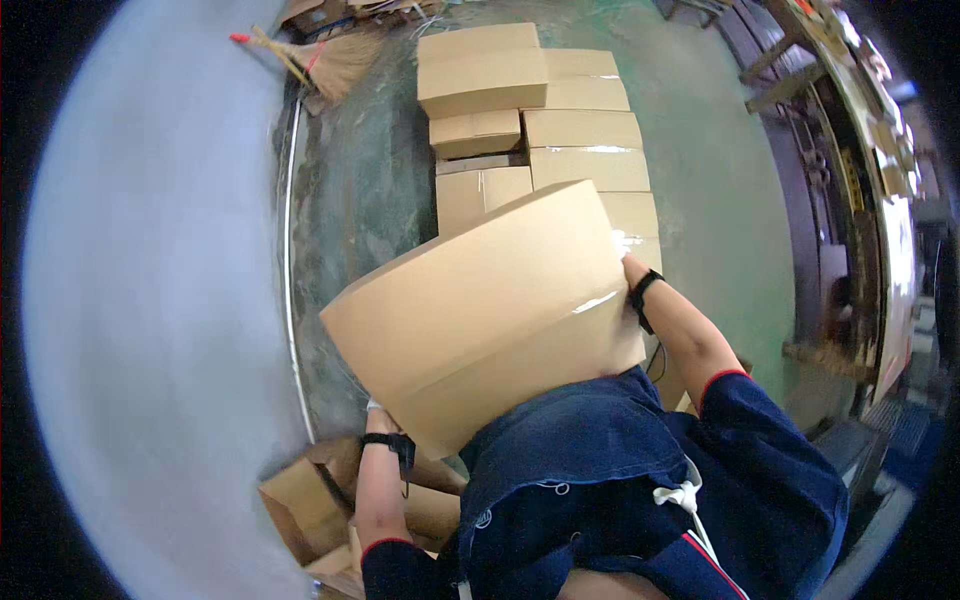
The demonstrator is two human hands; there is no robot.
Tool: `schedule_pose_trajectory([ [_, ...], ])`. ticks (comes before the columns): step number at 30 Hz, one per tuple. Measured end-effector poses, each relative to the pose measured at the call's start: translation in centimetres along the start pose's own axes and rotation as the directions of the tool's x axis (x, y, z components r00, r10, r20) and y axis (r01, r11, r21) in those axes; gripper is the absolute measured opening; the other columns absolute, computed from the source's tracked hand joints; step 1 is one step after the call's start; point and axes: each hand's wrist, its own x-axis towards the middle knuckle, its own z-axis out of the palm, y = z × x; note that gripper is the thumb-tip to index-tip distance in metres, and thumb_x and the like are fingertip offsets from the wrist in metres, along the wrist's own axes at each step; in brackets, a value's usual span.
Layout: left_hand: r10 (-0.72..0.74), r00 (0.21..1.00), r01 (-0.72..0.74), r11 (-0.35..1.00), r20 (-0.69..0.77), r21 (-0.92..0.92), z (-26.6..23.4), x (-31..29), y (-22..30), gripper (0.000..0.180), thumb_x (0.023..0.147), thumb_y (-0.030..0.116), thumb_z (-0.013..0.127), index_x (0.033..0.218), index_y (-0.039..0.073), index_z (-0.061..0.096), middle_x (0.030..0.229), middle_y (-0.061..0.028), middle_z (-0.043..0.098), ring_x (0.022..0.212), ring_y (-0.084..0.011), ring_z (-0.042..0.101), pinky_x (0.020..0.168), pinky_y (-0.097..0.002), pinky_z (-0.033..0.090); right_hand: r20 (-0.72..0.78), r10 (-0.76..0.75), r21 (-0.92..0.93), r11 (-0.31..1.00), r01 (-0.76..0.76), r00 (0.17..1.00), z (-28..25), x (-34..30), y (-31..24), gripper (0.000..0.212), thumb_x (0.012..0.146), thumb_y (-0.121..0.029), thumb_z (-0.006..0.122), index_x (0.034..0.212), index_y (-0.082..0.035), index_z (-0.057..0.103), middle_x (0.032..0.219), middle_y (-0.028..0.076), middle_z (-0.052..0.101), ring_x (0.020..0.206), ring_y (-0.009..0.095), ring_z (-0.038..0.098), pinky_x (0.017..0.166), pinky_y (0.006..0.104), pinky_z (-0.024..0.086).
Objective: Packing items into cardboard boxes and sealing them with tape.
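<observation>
on green floor (pixel 710 140) ahead of both hands, noted rows of closed cartons (pixel 585 125) packed close together, shiny tape glinting along some seams. saw one bulkier carton (pixel 480 65) at the far end, well ahead of the hands, overlapping its neighbours.

found the main piece, a large brown box (pixel 490 310), between the two hands, raised, slanting, right end farther forward than left. logged its near side as up against a dark blue apron (pixel 570 425), and part of the carton rows as hidden behind it. spotted a bright strip of tape on its face, just left of the right hand.

observed the right hand (pixel 632 268) grasping the box at its right end, fingertips out of sight. placed the left hand (pixel 376 410) at the near left corner, mostly hidden by cardboard; could not tell how far closed. marked a black band (pixel 645 290) at the right wrist and a black wristband (pixel 400 450) at the left.

just below and left of the left hand, saw an open carton (pixel 305 505), flaps spread. far ahead of the same hand, recorded a straw broom (pixel 340 65) with a red-tipped handle. off to the right hand's right, made out wooden framework (pixel 850 200), blurred.
</observation>
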Motion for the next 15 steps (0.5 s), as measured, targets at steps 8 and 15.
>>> schedule_pose_trajectory([
  [8,-0.058,0.990,0.005,0.921,0.126,0.389,14.0,7.3,10.9,0.052,0.100,0.044,0.039,0.128,0.001,0.050,0.128,-0.0159,0.056,0.109,-0.0291,0.059,0.087,-0.0422,0.053,-0.121,-0.148,0.228,0.958,0.172,0.982,-7.2,-5.2,2.0,0.045,0.097,-0.029,0.055,0.135,-0.007,0.048,0.126,0.005,0.058,0.107,0.018,0.056,0.089,0.0333,0.048],
  [15,-0.173,0.953,0.010,0.839,0.250,0.544,26.3,17.1,12.3,0.053,0.100,0.044,0.038,0.129,0.002,0.050,0.129,-0.0156,0.056,0.111,-0.0288,0.058,0.088,-0.0419,0.053,-0.243,-0.216,0.318,0.903,0.288,0.946,-12.8,-5.3,4.8,0.045,0.097,-0.029,0.055,0.136,-0.007,0.048,0.127,0.005,0.057,0.108,0.018,0.055,0.090,0.0332,0.048],
])
